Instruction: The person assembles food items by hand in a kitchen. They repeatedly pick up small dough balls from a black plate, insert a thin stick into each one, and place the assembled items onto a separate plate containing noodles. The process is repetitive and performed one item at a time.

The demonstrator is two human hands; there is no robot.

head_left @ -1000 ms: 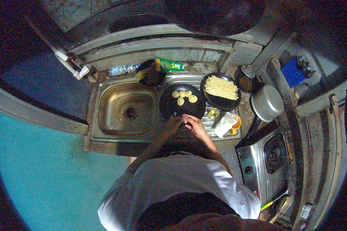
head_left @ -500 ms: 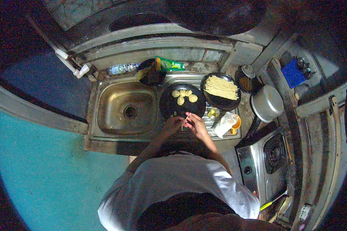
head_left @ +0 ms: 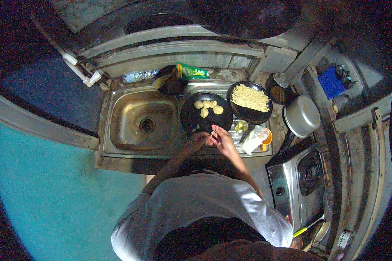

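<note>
Over the near edge of a round black plate (head_left: 189,119), my two hands meet with their fingers pinched. Between them runs a thin pale strip of dough (head_left: 213,132). Its upper end is at the fingertips of my right hand (head_left: 223,140); its lower part goes to the closed fingers of my left hand (head_left: 199,140). Several round pale dough balls (head_left: 217,110) sit on the far half of this plate, and a small pale bit lies near my left hand. On a second black plate (head_left: 248,117), to the right, many thin dough strips (head_left: 250,98) lie side by side.
Right of my hands stand a small container of yellowish liquid (head_left: 241,127), a white plastic bag (head_left: 253,141) and an orange cup (head_left: 268,139). A metal sink basin (head_left: 130,111) is at left, a pot (head_left: 301,117) and gas stove (head_left: 307,174) at right, a green packet (head_left: 191,71) behind.
My right hand has shifted very slightly, and the strip between my fingers shows a little higher. The plates and other things have stayed in place.
</note>
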